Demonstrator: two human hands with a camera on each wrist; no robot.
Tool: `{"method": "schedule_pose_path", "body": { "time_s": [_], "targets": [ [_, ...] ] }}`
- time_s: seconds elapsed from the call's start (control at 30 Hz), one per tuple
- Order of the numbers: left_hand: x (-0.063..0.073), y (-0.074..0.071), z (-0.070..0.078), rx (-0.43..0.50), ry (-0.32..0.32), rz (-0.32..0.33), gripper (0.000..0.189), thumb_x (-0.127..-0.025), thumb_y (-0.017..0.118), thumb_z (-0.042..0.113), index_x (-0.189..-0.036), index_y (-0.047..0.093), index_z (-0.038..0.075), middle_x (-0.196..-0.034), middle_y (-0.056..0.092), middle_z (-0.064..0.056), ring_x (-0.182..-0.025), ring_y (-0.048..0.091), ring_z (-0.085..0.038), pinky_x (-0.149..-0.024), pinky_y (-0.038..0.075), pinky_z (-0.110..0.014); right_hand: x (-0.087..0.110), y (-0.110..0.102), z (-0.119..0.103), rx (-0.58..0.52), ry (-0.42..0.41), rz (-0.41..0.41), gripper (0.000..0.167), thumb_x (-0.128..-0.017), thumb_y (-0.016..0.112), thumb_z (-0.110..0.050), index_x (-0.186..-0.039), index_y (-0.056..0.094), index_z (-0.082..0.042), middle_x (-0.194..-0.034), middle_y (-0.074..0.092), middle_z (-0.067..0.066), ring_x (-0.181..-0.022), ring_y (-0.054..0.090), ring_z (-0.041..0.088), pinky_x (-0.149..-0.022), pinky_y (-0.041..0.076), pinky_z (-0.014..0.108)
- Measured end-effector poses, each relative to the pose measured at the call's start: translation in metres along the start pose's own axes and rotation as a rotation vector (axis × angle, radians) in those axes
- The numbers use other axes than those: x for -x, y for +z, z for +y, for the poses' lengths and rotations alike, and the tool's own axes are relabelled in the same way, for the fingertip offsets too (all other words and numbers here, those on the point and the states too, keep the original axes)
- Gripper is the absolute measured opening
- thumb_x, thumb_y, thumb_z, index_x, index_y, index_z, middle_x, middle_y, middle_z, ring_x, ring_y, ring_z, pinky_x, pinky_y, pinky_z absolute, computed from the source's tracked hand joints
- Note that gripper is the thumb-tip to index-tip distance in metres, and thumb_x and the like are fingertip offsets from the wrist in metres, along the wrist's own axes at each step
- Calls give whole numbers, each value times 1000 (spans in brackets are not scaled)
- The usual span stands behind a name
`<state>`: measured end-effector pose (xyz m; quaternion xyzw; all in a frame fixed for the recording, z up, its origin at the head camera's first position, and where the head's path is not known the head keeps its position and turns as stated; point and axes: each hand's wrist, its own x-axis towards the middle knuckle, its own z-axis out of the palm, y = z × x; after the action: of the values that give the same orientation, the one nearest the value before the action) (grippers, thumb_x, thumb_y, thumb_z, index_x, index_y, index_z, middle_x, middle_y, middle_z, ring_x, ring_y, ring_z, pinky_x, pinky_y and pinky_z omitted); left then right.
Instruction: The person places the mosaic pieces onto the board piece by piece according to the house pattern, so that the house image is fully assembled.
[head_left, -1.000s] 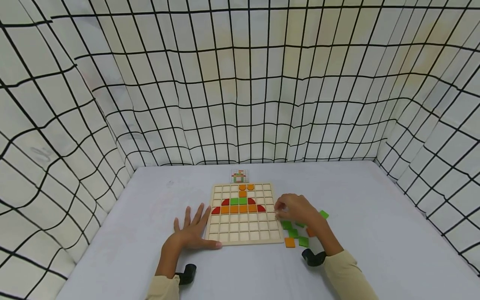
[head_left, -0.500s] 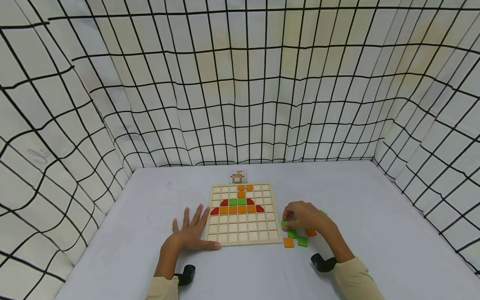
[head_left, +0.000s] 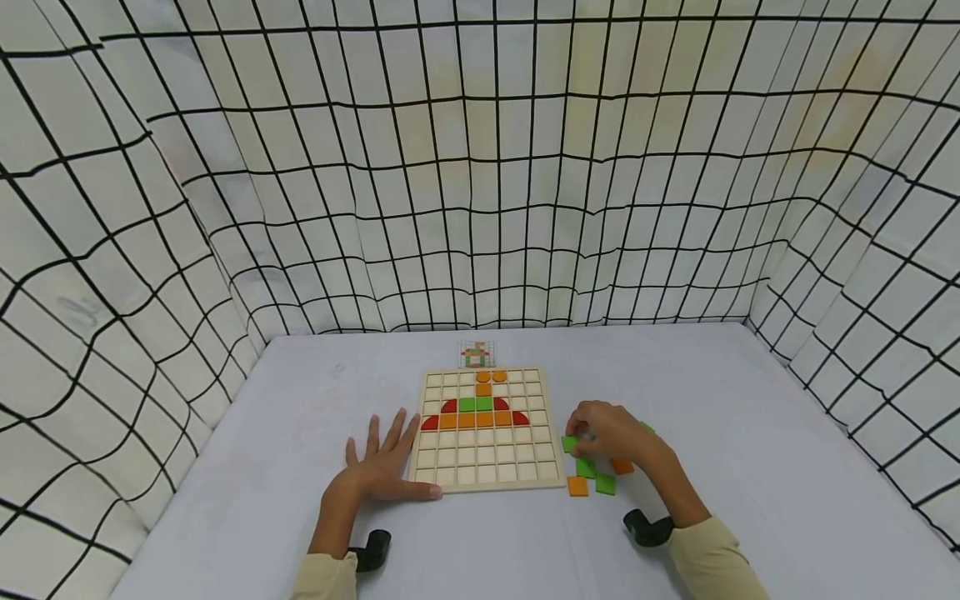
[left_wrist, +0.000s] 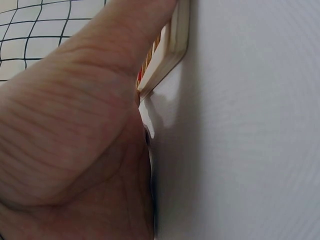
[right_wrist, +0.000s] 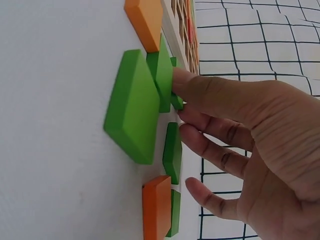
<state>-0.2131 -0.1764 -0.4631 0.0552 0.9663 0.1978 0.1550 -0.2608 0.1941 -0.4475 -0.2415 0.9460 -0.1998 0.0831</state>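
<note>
A wooden grid board [head_left: 487, 475] lies on the white table. Orange, green and red pieces fill some of its upper squares. My left hand [head_left: 378, 473] rests flat at its left side, fingers spread, thumb along the front edge. To the right of the board, my right hand [head_left: 613, 433] pinches a green square tile [head_left: 569, 444] between thumb and index finger; in the right wrist view the thumb partly hides that tile. Loose green tiles [right_wrist: 132, 110] and orange tiles [head_left: 577, 486] lie around and below this hand, some partly covered by it.
A small printed pattern card [head_left: 477, 353] lies behind the board's top edge. Black netting [head_left: 480, 225] over white cloth surrounds the table at the back and sides. Wrist cameras [head_left: 648, 528] are strapped to both wrists.
My right hand has moved right and toward me from the board's right edge to the loose tiles. The green tile at its fingertips has shifted slightly away from me. The left hand stays in place.
</note>
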Motion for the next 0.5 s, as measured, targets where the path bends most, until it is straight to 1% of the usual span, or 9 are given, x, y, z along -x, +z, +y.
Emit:
{"method": "schedule_pose_path", "body": {
  "time_s": [0.17, 0.3, 0.5],
  "targets": [
    [0, 1, -2, 7, 1, 0, 128, -63, 78, 70, -158, 12, 16, -166, -2, -14, -147, -17, -48, -107, -10, -75, -1, 1, 0, 7, -10, 16, 18, -81, 80, -24, -93, 69, -16, -90, 63, -10, -82, 55, 6, -74, 49, 26],
    [0, 1, -3, 15, 5, -4, 128, -63, 77, 70, -158, 11, 16, -166, -4, -13, -147, -18, -47, -108, -11, -74, -1, 1, -1, 0, -22, 23, 19, -81, 80, -24, -93, 68, -14, -89, 64, -8, -80, 55, 7, -72, 49, 24],
    [1, 1, -4, 27, 10, -2, 129, -62, 78, 70, -158, 12, 16, -166, -4, -13, -147, -19, -47, -108, -11, -74, -3, 0, -3, 4, -8, 31, 21, -80, 80, -26, -93, 68, -15, -89, 64, -8, -83, 57, 7, -77, 51, 29]
  ]
}}
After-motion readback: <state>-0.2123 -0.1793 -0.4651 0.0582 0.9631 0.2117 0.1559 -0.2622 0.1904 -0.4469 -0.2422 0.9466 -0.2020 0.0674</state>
